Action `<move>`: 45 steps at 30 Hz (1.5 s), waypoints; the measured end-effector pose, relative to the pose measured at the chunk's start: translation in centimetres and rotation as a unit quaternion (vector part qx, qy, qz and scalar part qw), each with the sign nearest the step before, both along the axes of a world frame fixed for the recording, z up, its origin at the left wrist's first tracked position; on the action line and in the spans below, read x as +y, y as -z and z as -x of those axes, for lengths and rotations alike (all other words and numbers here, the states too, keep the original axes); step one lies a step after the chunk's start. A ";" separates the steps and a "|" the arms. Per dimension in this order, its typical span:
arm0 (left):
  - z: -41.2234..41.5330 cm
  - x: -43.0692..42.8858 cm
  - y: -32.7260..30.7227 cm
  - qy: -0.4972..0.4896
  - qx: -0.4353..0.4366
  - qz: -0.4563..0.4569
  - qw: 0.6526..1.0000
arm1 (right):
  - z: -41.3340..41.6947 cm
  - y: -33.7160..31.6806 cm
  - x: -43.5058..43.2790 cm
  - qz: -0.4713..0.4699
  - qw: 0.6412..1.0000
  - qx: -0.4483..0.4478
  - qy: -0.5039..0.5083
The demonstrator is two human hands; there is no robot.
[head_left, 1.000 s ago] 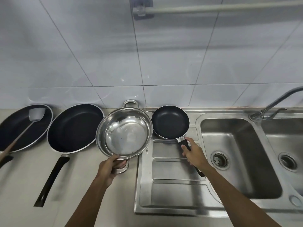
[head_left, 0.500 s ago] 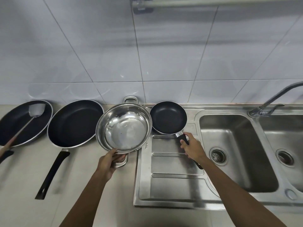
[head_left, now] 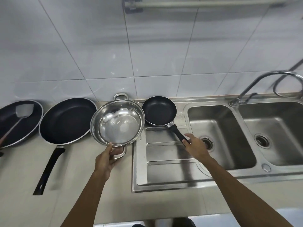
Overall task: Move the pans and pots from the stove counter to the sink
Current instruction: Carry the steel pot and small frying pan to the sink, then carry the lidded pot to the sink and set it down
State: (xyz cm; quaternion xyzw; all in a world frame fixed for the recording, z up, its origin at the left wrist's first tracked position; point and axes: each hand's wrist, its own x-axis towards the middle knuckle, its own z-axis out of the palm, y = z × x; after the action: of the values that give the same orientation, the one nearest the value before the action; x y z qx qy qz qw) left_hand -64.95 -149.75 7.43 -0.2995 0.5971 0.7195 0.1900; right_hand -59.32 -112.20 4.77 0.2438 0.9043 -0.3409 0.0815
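A shiny steel pot (head_left: 117, 125) stands on the counter at the drainboard's left edge. My left hand (head_left: 106, 158) grips its near handle, thumb on the rim. To its right a small black frying pan (head_left: 159, 110) rests on the back of the drainboard (head_left: 164, 174). My right hand (head_left: 196, 145) closes on the end of the pan's black handle (head_left: 177, 133). Left of the pot lie a large black frying pan (head_left: 67, 119) and another black pan (head_left: 9, 126) with a metal spatula (head_left: 24, 110) in it.
The steel double sink has a left basin (head_left: 229, 117) and a right basin (head_left: 282, 118), each with a drain. A curved tap (head_left: 255, 84) stands behind them. A tiled wall runs along the back. The large pan's long handle (head_left: 49, 167) points toward me.
My right hand has slid along the small pan's handle from near the bowl to its end. My left hand stays on the pot's handle. The camera view shifted slightly.
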 end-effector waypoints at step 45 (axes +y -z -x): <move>-49.1 91.8 -2.1 0.630 0.689 0.255 0.250 | -64.8 -5.3 55.9 -0.296 0.902 -0.062 0.308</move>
State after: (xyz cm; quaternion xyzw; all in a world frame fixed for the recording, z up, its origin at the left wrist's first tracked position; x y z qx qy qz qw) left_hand -15.82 -57.99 9.57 0.7490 0.6525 0.1145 0.0132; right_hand 5.50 -56.34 10.08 0.5440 0.8362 -0.0503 -0.0477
